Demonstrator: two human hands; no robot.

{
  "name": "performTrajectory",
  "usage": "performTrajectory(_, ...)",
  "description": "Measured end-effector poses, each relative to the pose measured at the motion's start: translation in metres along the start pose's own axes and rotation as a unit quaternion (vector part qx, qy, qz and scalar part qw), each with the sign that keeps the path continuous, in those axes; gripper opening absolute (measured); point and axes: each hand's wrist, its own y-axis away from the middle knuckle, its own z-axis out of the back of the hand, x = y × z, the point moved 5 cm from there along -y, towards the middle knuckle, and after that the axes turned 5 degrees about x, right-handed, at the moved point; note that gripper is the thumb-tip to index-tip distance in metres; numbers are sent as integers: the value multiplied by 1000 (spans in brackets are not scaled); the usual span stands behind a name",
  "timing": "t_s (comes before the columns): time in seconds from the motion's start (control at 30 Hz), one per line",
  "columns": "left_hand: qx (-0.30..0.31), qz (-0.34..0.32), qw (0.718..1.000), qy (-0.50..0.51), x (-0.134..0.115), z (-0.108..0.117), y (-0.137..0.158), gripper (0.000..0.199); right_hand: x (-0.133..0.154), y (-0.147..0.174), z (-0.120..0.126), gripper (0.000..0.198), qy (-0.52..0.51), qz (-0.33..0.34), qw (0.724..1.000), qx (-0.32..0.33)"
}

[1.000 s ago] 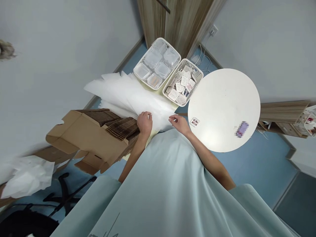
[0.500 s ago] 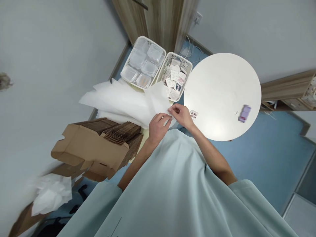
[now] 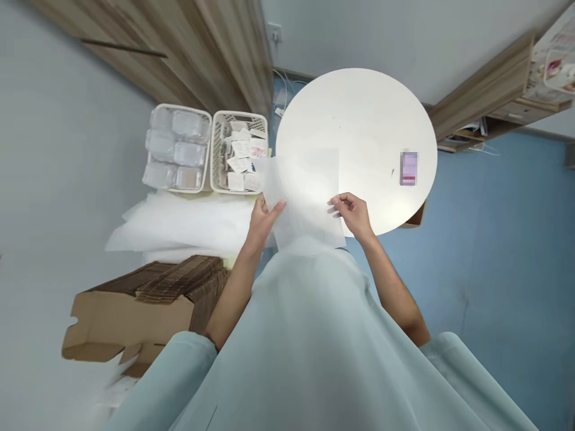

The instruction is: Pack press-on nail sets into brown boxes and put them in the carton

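A thin, see-through white foam sheet [image 3: 309, 179] stretches between my hands over the near left part of the round white table [image 3: 363, 114]. My left hand [image 3: 262, 222] is closed on its left side, with the thumb on top. The fingers of my right hand [image 3: 354, 214] pinch the sheet near its right edge. The sheet's lower edge reaches my light green clothing. Left of my left hand lies a pile of white foam sheets [image 3: 188, 224]. The small card on the table's near left edge is hidden now, where the sheet lies over the table.
A white basket [image 3: 209, 149] of clear plastic boxes stands beside another basket [image 3: 216, 155] of small printed cards. Flattened brown cardboard boxes [image 3: 130, 317] are stacked at lower left. A blurred purple item [image 3: 408, 167] lies on the table's right side. Cables [image 3: 286, 90] run behind the table.
My hands have moved apart, and a single sheet now spans them over the table, away from the pile. The view has turned toward the right.
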Motion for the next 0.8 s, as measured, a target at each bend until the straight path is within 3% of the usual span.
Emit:
performTrajectory(0.17,104,67,992,17,-3,-78,-13,89,-31,3,97,48,-14,-4,998,-65)
performTrajectory(0.3,114,83,990,-7,0,-129,-27,81,-62,4,159,47,-9,-24,994,-104)
performTrajectory(0.4,109,83,990,-18,4,-159,-37,76,-82,1,192,45,-12,-36,992,-116)
performTrajectory(0.6,86,94,985,-116,17,-184,-61,77,-122,-16,227,41,-21,-64,989,-132)
performTrajectory(0.8,76,116,965,-221,49,-178,-91,66,-163,-38,224,30,1,-117,985,-129)
